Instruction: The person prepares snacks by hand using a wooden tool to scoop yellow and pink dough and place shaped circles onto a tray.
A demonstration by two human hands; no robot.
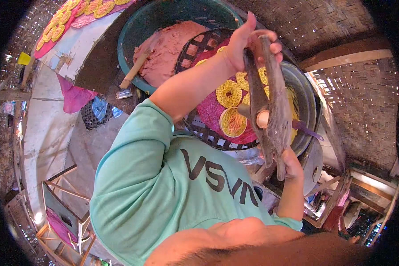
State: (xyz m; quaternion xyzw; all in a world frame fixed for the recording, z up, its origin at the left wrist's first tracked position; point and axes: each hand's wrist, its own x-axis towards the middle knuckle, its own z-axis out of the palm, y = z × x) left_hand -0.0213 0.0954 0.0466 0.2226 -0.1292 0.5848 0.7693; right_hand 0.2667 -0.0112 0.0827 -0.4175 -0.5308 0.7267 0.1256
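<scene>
Both my hands grip a worn wooden two-armed press [277, 99]. My left hand [252, 45] curls its fingers over the upper ends of the arms, while my right hand [290, 163] holds the lower ends. A pale round piece [262, 118] shows between the arms. Below the press lies a magenta mesh cloth [207, 109] on a black lattice tray [194, 128]. Yellow rings of thin strands [228, 93] rest on the cloth. Beside them is a shallow round mould [233, 122] with yellow and pink strands. The press hides part of the tray.
Behind the tray, a green basin [121, 50] holds pink dough [173, 43] and a wooden-handled tool [135, 70]. At right stands a dark basin [307, 83] with yellow material and a purple-handled utensil [307, 129]. More yellow rings [58, 25] lie on pink cloth at upper left.
</scene>
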